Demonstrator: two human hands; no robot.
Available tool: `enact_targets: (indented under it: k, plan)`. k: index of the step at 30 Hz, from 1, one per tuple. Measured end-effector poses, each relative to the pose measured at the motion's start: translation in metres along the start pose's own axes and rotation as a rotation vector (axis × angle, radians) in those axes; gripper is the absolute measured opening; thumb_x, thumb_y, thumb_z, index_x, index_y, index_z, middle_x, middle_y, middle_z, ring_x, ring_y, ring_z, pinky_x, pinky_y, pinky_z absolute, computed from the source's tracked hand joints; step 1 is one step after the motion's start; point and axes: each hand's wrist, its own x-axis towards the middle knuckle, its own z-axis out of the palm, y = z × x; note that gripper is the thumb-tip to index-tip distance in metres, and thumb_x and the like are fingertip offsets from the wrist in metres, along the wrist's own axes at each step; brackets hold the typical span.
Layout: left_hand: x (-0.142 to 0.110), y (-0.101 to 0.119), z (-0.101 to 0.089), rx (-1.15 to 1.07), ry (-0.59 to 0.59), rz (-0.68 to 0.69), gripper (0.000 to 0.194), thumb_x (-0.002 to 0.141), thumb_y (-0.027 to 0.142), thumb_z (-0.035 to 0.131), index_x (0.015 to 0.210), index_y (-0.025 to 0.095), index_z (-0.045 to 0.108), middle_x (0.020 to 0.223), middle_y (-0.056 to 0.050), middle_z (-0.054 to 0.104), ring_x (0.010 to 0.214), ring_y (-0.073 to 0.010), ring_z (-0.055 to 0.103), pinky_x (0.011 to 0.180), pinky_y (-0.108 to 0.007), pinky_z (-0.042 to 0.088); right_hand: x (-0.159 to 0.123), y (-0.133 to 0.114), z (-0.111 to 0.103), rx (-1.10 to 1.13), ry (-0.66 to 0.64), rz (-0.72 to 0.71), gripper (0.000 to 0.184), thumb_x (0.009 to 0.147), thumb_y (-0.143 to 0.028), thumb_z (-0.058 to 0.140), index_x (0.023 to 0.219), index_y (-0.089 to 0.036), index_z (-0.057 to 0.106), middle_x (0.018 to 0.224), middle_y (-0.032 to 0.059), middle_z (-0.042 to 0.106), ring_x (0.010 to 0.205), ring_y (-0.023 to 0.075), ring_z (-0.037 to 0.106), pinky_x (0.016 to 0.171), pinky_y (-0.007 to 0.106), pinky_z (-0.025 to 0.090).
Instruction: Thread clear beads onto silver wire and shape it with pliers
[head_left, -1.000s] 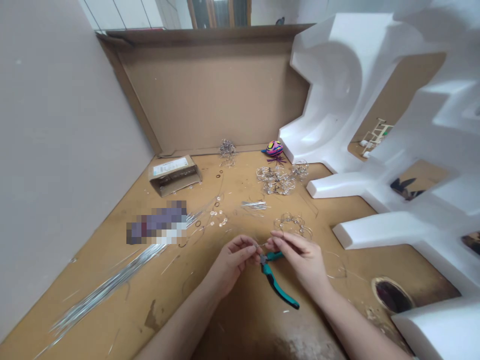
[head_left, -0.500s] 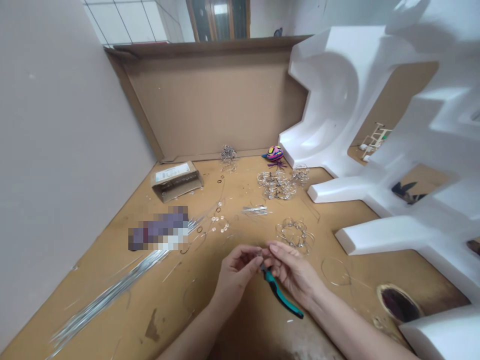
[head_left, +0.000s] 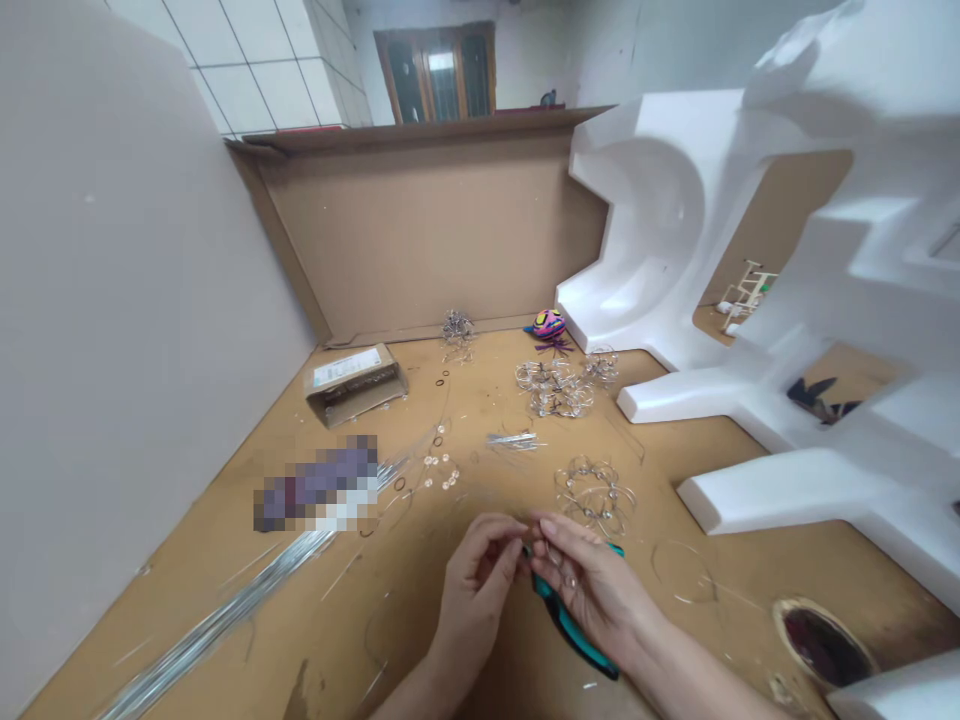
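Close together at the lower middle, my two hands meet at the fingertips. My right hand (head_left: 596,572) is closed round pliers (head_left: 571,632) with teal and black handles, their jaws pointing up toward my left hand. Its thumb and forefinger also pinch together. My left hand (head_left: 474,580) makes a pinch beside the jaws; whatever is between its fingertips is too small to name. Just beyond my right hand lies a ring of bent wire with clear beads (head_left: 596,492). Farther off are loose clear beads (head_left: 442,472) and short cut wires (head_left: 514,441).
A long bundle of straight wires (head_left: 247,598) runs along the left, near a blurred purple object (head_left: 319,485). Behind it sits a small cardboard box (head_left: 349,372). More beaded wire pieces (head_left: 555,388) lie at the back. White foam packing (head_left: 757,490) borders the right side.
The view has tilted up slightly, so everything sits lower in the picture. My fingertips have shifted a little, and the pliers have turned in my right hand so a second handle end shows.
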Motion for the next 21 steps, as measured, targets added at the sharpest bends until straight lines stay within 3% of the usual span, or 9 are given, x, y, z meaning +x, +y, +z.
enact_targets:
  k: [3,8,10,13,16,21]
  plan:
    - [-0.003,0.000,-0.001,0.161,-0.077,0.166,0.016,0.082,0.019,0.049,0.093,0.025,0.059,0.085,-0.006,0.053,0.075,-0.0160,0.054,0.064,-0.027,0.046,0.001,-0.003,-0.001,0.042,0.086,-0.018,0.021,0.059,-0.018,0.077,0.078,-0.016,0.069,0.064,-0.0007,0.066,0.061,0.0083,0.062,0.061,0.017,0.052]
    - [-0.007,0.001,0.006,0.676,-0.419,0.482,0.029,0.081,0.013,0.047,0.105,0.025,0.058,0.088,-0.008,0.060,0.080,-0.0183,0.055,0.069,-0.028,0.044,0.003,0.000,-0.002,0.069,0.071,-0.052,0.020,0.061,-0.017,0.076,0.079,-0.015,0.068,0.068,0.0010,0.067,0.066,0.0100,0.063,0.068,0.019,0.052]
    - [-0.007,0.001,0.011,0.845,-0.488,0.547,0.035,0.083,0.013,0.042,0.113,0.023,0.055,0.092,-0.010,0.062,0.081,-0.0202,0.056,0.069,-0.029,0.044,0.003,0.002,-0.002,0.066,0.074,-0.064,0.019,0.061,-0.017,0.075,0.079,-0.015,0.068,0.068,0.0014,0.068,0.067,0.0106,0.064,0.071,0.020,0.052]
    - [-0.007,0.000,0.016,1.009,-0.496,0.649,0.034,0.082,0.014,0.042,0.113,0.019,0.055,0.085,-0.011,0.065,0.072,-0.0205,0.057,0.059,-0.029,0.042,0.001,0.006,-0.002,0.048,0.079,-0.063,0.018,0.062,-0.018,0.075,0.078,-0.015,0.068,0.069,0.0016,0.068,0.069,0.0118,0.065,0.074,0.022,0.052]
    - [-0.008,0.000,0.019,1.120,-0.459,0.717,0.025,0.082,0.014,0.043,0.099,0.017,0.061,0.077,-0.010,0.065,0.066,-0.0195,0.057,0.054,-0.028,0.039,-0.001,0.007,-0.001,0.010,0.071,-0.048,0.018,0.062,-0.018,0.075,0.079,-0.015,0.068,0.072,0.0025,0.069,0.073,0.0128,0.065,0.074,0.022,0.051]
    - [-0.008,0.004,0.014,1.081,-0.370,0.701,0.020,0.083,0.015,0.041,0.080,0.018,0.061,0.070,-0.006,0.061,0.062,-0.0160,0.054,0.052,-0.026,0.038,-0.001,0.007,-0.004,-0.022,-0.034,-0.007,0.020,0.066,-0.019,0.072,0.084,-0.013,0.068,0.087,0.0073,0.070,0.089,0.0168,0.063,0.078,0.022,0.049]
